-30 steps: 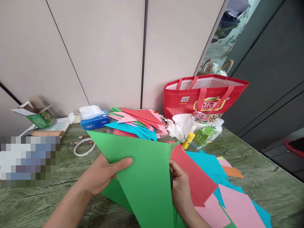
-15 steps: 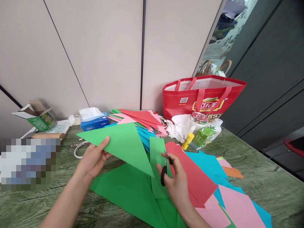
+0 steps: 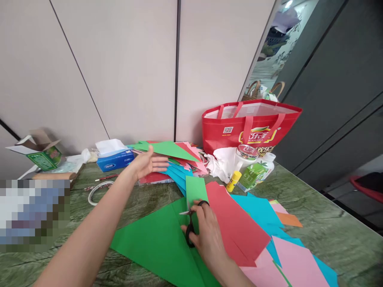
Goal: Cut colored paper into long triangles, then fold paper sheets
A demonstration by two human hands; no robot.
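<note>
My right hand (image 3: 206,229) grips a pair of black-handled scissors (image 3: 189,231), its blades pointing left and a little parted. Under them lie a narrow green paper strip (image 3: 195,184) and a large dark green sheet (image 3: 152,243). At the back, my left hand (image 3: 146,163) has its fingers stretched out beside a paper pile. On top of that pile rests a light green paper triangle (image 3: 170,149), close to my left thumb. Blue paper pieces (image 3: 179,174) fan out below it.
Red sheets (image 3: 236,223), blue sheets (image 3: 257,209) and pink sheets (image 3: 299,259) overlap on the right. Behind them stand a yellow glue stick (image 3: 233,181), a green carton (image 3: 251,175), a lidded mug (image 3: 243,159) and a red bag (image 3: 221,135). A tissue box (image 3: 115,160) and white tape roll (image 3: 94,193) are left.
My left hand has moved back and let go of the green triangle, now on the pile. My right hand has shifted left and turned the scissors from pointing up to pointing left.
</note>
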